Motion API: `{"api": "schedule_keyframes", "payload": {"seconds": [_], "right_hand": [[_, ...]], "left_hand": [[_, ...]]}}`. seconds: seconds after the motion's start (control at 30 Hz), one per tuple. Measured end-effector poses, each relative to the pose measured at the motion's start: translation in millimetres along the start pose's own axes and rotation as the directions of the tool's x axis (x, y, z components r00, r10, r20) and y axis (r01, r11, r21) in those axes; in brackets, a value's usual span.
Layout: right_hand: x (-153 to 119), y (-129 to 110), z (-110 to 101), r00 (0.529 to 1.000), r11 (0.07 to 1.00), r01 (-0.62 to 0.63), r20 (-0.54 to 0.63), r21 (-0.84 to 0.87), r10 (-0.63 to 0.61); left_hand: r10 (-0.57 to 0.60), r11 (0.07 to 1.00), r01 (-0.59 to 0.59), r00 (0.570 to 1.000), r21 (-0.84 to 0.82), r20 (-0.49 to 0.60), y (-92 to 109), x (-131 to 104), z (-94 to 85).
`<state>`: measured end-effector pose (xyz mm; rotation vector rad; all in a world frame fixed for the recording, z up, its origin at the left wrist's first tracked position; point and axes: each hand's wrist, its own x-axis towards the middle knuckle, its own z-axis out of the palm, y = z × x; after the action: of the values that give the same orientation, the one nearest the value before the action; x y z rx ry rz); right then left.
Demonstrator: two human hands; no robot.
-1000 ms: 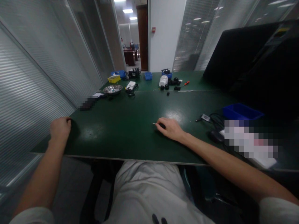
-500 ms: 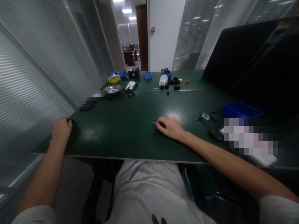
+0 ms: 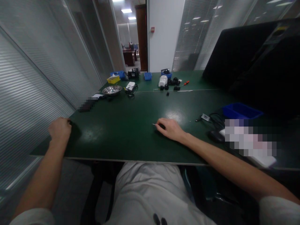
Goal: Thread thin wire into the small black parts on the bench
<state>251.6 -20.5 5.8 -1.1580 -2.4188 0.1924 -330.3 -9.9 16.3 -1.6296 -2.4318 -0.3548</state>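
At the table's left end my left hand is closed, and a small dark thing shows at its fingertips; I cannot make out what it is. My right hand rests on the middle of the green table. Thumb and forefinger there pinch a thin, pale, pin-like piece that points left. Its other end is hidden by the fingers. To the right of that hand lie a cable with a white tag and a black computer mouse.
A blue tray stands at the right, before a large black screen. Toward the back are a steel bowl, a yellow tray, a small blue basket, a white device and an orange-handled screwdriver.
My left hand has shifted slightly left and turned a little, its dark thing showing more at the fingertips. My right hand keeps its pinch in nearly the same place. The view has shifted slightly.
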Motion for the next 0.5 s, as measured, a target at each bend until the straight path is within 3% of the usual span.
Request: {"api": "schedule_keyframes", "payload": {"seconds": [0.07, 0.17, 0.5], "right_hand": [[0.0, -0.5, -0.5, 1.000, 1.000, -0.003, 0.003, 0.002, 0.003], [-0.2, -2.1, -1.3, 1.000, 1.000, -0.003, 0.007, 0.002, 0.003], [0.1, -0.5, 0.1, 1.000, 1.000, -0.007, 0.012, 0.002, 0.007]], "left_hand": [[0.015, 0.982, -0.007, 0.999, 0.189, -0.040, 1.3, 0.0, 1.9], [0.010, 0.965, -0.002, 1.000, 0.263, -0.027, 2.1, -0.7, 4.1], [0.031, 0.968, -0.006, 0.995, 0.252, -0.096, -1.1, -1.0, 5.2]]}}
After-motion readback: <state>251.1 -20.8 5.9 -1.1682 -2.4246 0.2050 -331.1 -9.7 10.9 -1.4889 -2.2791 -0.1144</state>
